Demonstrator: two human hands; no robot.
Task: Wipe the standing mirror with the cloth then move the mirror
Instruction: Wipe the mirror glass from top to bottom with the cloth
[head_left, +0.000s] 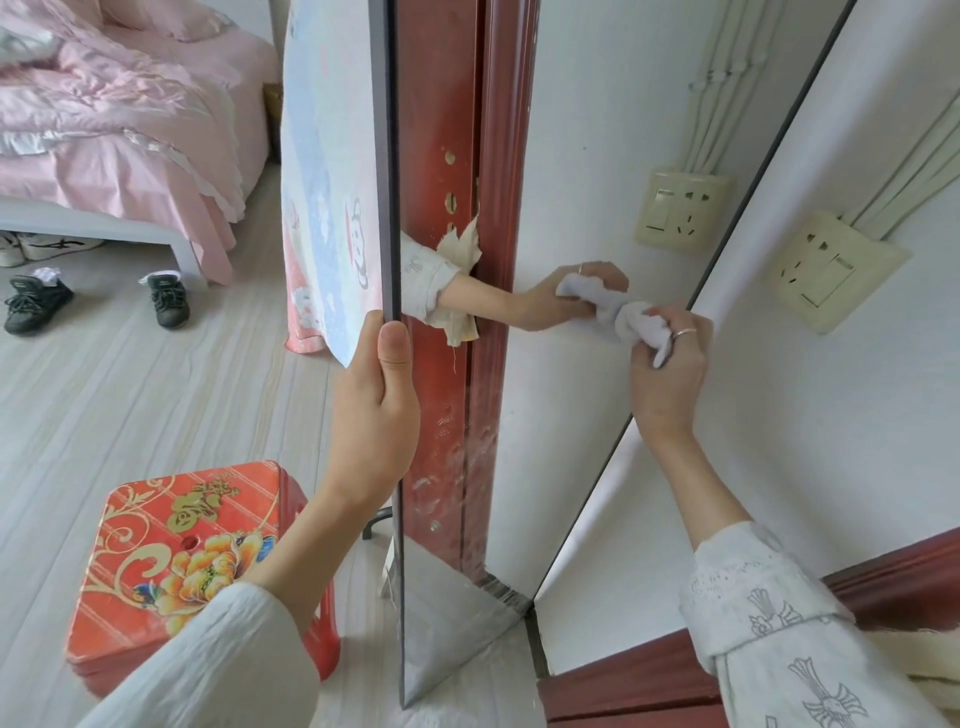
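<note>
Left hand (376, 410) gripped the dark-framed standing mirror's (597, 415) edge; right hand (667, 364) pressed a crumpled white cloth (631, 325) against the glass; excess pressure risked tipping the mirror.

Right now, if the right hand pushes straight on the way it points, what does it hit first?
The mirror glass: the right hand already presses the cloth against it, so there is no free travel, as far as this view shows.

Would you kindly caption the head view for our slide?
Left hand grips the mirror edge while right hand wipes its glass with a cloth.
</note>
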